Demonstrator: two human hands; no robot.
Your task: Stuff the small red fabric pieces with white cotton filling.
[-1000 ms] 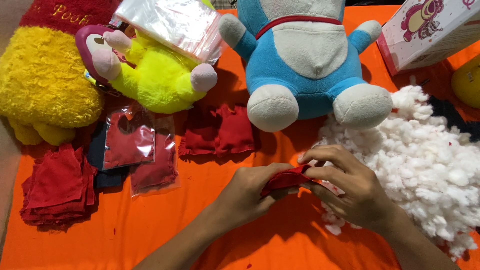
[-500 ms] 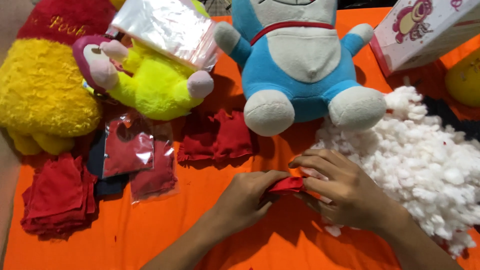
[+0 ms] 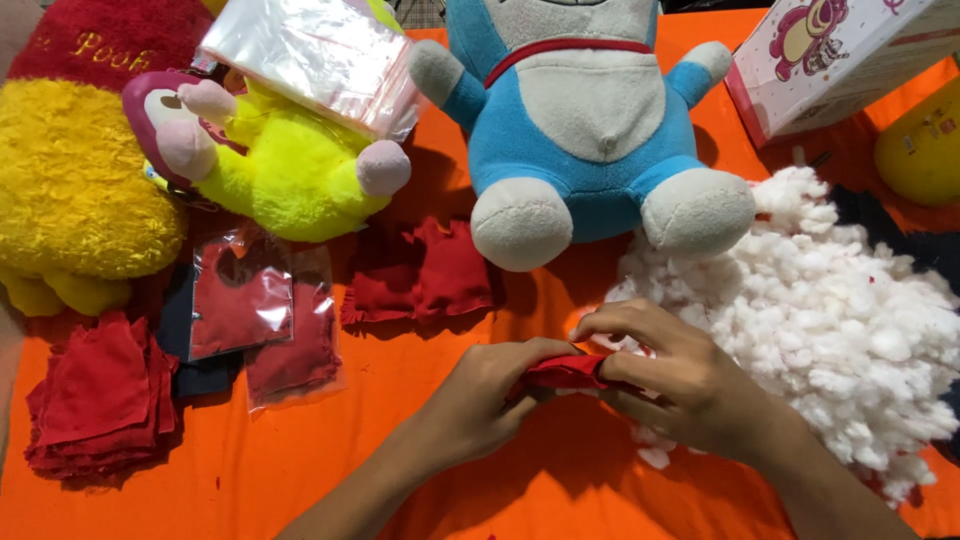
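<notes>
Our left hand (image 3: 490, 395) and right hand (image 3: 680, 385) both clamp a small red fabric pouch (image 3: 562, 372), just in front of the blue plush toy (image 3: 590, 120) and touching the near edge of the white stuffing pile (image 3: 840, 320). The left pinches one end, apparently to hold it steady; the right's fingers curl over the other end beside the fluff, within easy reach. Left of the plush, more red fabric pieces (image 3: 425, 270) lie on the orange surface (image 3: 300, 480).

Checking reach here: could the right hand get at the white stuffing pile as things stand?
Probably yes. The right hand already rests against the stuffing pile, nothing between them, though it and the left hand both hold a red cloth piece.
</notes>
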